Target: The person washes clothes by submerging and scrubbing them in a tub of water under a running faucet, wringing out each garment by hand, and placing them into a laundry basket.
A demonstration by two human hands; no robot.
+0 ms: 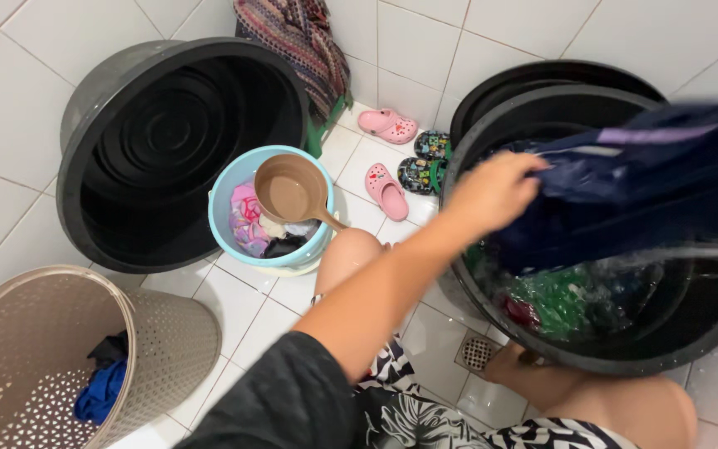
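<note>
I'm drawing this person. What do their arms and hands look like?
One arm shows: bare from above the elbow down, with a dark grey short sleeve at the top. The left hand is bare too, with no glove, ring or watch visible. The other hand is out of view.

The left hand [492, 193] grips a wet dark navy garment [641, 187] over a large black plastic tub [625, 353] holding water and green cloth. The right hand is hidden. An empty black tub [85, 208] leans on the tiled wall, beside a light blue bucket [222, 195] carrying a brown plastic scoop [292, 189]. A beige perforated laundry basket [168, 333] lies tipped at lower left.
</note>
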